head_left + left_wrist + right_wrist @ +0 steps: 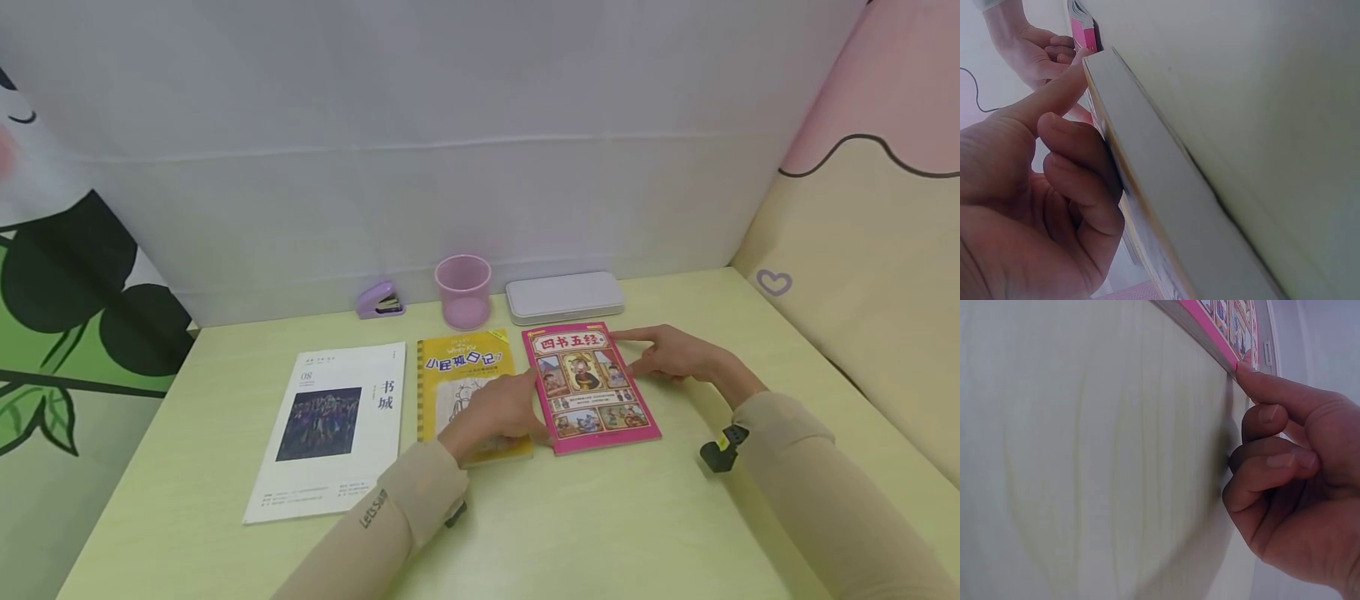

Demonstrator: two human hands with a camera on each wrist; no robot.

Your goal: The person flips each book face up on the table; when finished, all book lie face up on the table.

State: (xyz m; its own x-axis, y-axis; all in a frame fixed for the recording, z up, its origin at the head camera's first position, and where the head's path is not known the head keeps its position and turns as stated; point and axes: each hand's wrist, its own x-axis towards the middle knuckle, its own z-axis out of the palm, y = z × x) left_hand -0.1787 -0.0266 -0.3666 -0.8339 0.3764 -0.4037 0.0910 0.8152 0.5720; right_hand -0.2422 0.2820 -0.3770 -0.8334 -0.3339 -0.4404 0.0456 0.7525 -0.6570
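Pink book (590,387): flat on table (675,517), between my hands, long axis running away from me, title end far.

My left hand (498,412): on yellow book (465,367), forefinger straight against the pink book's left edge, other fingers curled, gripping nothing.

My right hand (675,354): nearer, forefinger straight at the far right corner, rest curled.

Three books lie in a row on the pale green bench (675,517): white paperback magazine (330,429) left, yellow spiral-bound book (465,367) middle, pink comic-cover book (588,383) right.
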